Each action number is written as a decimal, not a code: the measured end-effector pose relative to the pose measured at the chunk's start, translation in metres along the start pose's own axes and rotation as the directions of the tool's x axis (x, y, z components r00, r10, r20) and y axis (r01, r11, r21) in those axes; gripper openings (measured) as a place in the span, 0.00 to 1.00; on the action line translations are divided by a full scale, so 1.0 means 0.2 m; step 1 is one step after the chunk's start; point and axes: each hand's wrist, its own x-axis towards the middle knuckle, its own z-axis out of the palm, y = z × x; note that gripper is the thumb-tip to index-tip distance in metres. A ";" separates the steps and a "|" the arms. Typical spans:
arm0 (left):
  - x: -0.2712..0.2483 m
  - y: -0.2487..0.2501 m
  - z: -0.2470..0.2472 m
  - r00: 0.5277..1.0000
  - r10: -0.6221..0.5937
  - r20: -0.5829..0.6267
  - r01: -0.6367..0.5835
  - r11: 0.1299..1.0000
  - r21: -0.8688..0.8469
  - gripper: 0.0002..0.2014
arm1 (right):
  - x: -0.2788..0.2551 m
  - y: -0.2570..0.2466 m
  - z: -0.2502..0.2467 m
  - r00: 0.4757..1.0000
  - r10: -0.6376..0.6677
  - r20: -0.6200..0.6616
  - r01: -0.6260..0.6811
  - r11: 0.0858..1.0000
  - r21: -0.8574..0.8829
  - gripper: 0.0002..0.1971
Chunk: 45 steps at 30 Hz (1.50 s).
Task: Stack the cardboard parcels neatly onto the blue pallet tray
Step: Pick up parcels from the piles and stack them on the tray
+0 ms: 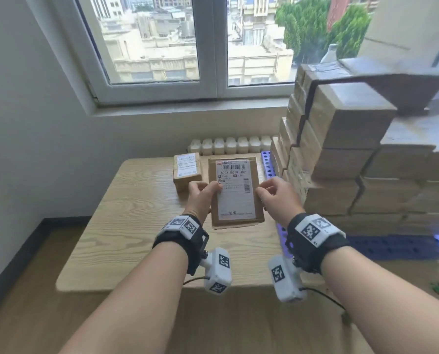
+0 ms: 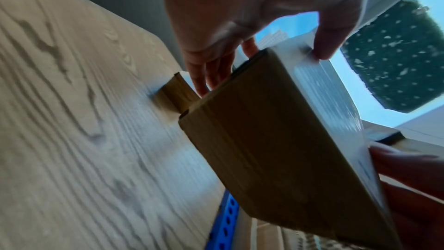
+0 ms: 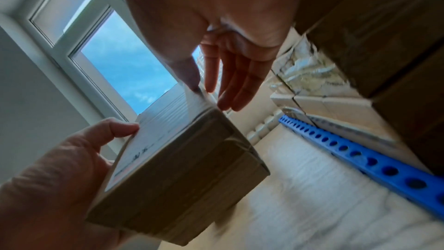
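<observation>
Cardboard parcel (image 1: 235,190) is pinched at both side edges by the left hand (image 1: 201,198) and right hand (image 1: 277,195), lifted off the tabletop (image 1: 126,226). Should probably be kept level and squared against the stack (image 1: 340,162) on the blue pallet tray (image 1: 392,247).

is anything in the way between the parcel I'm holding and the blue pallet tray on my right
Nothing visible on the table blocks the parcel. The blue pallet tray itself is crowded: stacked parcels rise high along its near edge, so it must go over them.

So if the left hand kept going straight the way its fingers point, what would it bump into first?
Probably the small parcel on the table. The left hand holds the big labelled parcel, and its fingers point toward that small one just beyond. Depth is hard to judge, so they might pass beside it.
</observation>
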 end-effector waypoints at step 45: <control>0.16 0.95 1.46 0.875 0.477 0.088 -0.369 0.536 0.759 0.27 | 0.55 0.17 -1.70 0.963 0.173 -0.208 -0.098 0.939 0.328 0.32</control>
